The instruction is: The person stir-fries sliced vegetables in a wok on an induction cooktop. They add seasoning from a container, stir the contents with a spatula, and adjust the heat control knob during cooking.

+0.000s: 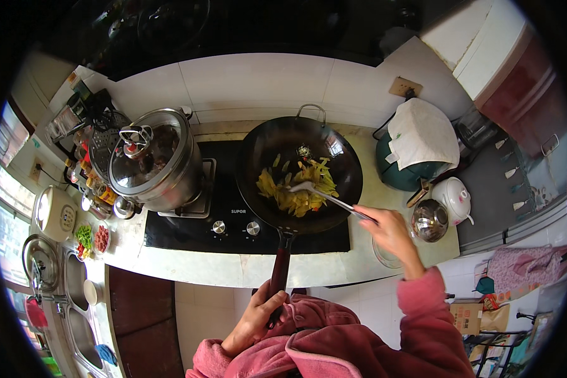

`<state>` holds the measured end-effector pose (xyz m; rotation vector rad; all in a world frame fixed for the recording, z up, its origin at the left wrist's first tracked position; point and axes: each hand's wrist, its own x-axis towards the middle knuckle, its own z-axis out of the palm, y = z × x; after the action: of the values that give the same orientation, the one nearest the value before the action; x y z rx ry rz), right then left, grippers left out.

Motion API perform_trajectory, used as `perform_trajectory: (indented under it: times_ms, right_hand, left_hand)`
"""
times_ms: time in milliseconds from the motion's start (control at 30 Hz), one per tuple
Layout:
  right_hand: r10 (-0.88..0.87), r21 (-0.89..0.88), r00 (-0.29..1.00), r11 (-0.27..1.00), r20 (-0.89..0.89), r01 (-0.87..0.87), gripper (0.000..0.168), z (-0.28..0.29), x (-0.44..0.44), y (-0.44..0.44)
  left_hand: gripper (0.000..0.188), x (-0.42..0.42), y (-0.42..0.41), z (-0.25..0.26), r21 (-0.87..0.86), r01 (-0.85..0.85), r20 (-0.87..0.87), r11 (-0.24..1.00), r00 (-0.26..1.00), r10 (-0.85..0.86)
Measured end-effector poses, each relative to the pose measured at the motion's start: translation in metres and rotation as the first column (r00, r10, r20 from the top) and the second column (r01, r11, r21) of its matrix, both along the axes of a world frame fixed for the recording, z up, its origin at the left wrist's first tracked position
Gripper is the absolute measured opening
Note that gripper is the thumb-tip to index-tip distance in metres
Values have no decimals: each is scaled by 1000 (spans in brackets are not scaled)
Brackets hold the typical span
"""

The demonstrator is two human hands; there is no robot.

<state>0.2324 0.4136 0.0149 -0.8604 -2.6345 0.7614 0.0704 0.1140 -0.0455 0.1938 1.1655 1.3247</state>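
A dark wok point(264, 141) sits on the right side of the black gas cooktop point(227, 184). Around its long handle point(280, 269), at the front, my left hand point(259, 309) is closed. My right hand point(390, 234) grips a metal spatula point(333, 197) near the wok's right rim. The spatula's head lies among sliced yellow-green vegetables point(295, 203) in the wok, with small red bits among them. A small pale cluster point(304, 150), perhaps chopped garlic, rests higher on the wok's inner wall.
Left of the wok stands a steel pot point(170, 189) under a glass lid. Bottles point(105, 191), a rice cooker point(55, 212) and bowls of chopped greens point(83, 235) and meat point(101, 238) line the left counter. A cloth-covered green appliance point(390, 170), a steel bowl point(429, 221) and a white lidded pot point(451, 201) stand right.
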Motion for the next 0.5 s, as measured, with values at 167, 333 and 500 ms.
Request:
perform_trajectory:
  times_ms: [167, 333, 500]
  right_hand:
    - [-37, -128, 987, 990, 155, 57, 33, 34, 40, -6]
    - [-97, 44, 995, 994, 6, 96, 36, -42, 12, 5]
    - [-4, -41, 1000, 999, 2, 4, 38, -49, 5, 0]
  left_hand:
    - [26, 0, -4, -4, 6, -7, 3, 1000, 1000, 7]
    - [24, 0, 5, 9, -7, 23, -4, 1000, 1000, -24]
    - [23, 1, 1, 6, -25, -8, -5, 1000, 1000, 8]
